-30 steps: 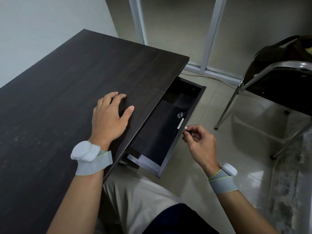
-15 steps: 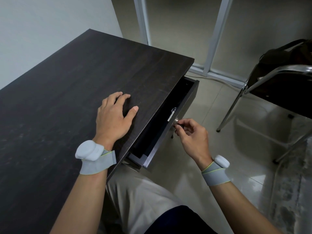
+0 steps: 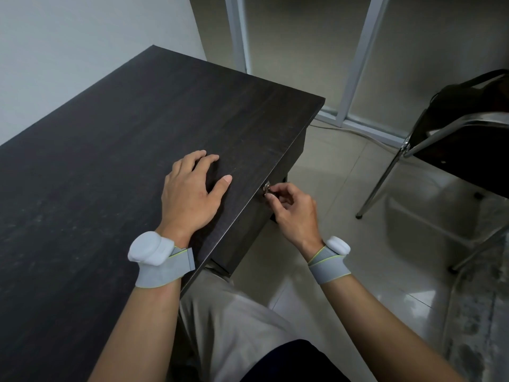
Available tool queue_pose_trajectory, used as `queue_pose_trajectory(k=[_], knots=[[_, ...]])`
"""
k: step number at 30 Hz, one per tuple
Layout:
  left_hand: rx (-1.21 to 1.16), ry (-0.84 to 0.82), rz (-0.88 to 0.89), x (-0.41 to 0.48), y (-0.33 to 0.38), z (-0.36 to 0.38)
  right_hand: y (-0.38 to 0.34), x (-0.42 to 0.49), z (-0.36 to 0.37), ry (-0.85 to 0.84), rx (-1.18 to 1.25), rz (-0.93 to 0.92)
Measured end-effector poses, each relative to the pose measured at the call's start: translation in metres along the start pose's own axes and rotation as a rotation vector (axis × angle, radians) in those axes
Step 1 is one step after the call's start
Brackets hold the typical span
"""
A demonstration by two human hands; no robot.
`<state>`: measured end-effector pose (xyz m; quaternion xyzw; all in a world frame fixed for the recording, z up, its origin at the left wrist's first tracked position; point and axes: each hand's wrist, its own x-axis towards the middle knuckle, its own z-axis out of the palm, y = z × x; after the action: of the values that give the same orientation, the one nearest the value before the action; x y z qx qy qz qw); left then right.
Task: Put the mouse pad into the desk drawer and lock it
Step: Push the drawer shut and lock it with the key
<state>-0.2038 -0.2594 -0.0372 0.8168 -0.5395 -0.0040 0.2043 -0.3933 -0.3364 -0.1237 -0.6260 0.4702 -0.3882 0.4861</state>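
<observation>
The dark wooden desk (image 3: 115, 166) fills the left of the view. Its drawer (image 3: 248, 232) is pushed in under the right edge, front flush with the desk side. A small metal key (image 3: 266, 187) sits in the drawer's lock. My right hand (image 3: 292, 213) pinches that key between thumb and fingers. My left hand (image 3: 190, 197) lies flat, palm down, on the desk top close to the edge above the drawer. The mouse pad is hidden from view.
A black chair with chrome legs (image 3: 451, 150) stands on the tiled floor to the right, a dark bag (image 3: 473, 97) on it. A white-framed glass partition (image 3: 355, 59) runs behind the desk. My lap (image 3: 242, 334) is below the drawer.
The drawer has slid from wide open to fully shut, hiding the mouse pad. My right hand moved in with it, still on the key. My left hand stayed on the desk.
</observation>
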Motion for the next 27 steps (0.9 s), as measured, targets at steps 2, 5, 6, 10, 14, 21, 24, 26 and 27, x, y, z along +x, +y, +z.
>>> queue_pose_trajectory(k=[2,5,6,10,14,21,24,26,27], knots=[[-0.003,0.003,0.000,0.000,0.000,0.000,-0.002,0.003,0.004,-0.017,-0.004,-0.002],[-0.005,0.002,0.002,-0.001,0.000,0.000,-0.005,0.007,0.009,-0.046,-0.022,-0.007],[-0.005,0.001,0.001,-0.001,0.001,0.000,-0.006,0.008,0.010,-0.052,-0.043,-0.014],[-0.007,-0.003,-0.004,-0.001,0.001,-0.001,-0.006,0.013,0.015,-0.049,-0.139,-0.049],[-0.006,-0.004,-0.011,-0.001,0.001,-0.001,-0.008,0.016,0.020,-0.047,-0.194,-0.067],[-0.015,-0.004,-0.007,0.000,0.002,-0.002,-0.014,0.018,0.026,-0.062,-0.172,-0.058],[-0.017,-0.007,-0.005,-0.001,0.001,-0.001,-0.016,0.019,0.021,-0.086,-0.185,-0.063],[-0.014,-0.001,0.000,-0.001,0.001,-0.001,-0.017,0.020,0.013,-0.060,-0.204,-0.090],[-0.014,-0.005,-0.001,0.000,0.000,0.000,-0.017,0.021,0.009,-0.028,-0.208,-0.102]])
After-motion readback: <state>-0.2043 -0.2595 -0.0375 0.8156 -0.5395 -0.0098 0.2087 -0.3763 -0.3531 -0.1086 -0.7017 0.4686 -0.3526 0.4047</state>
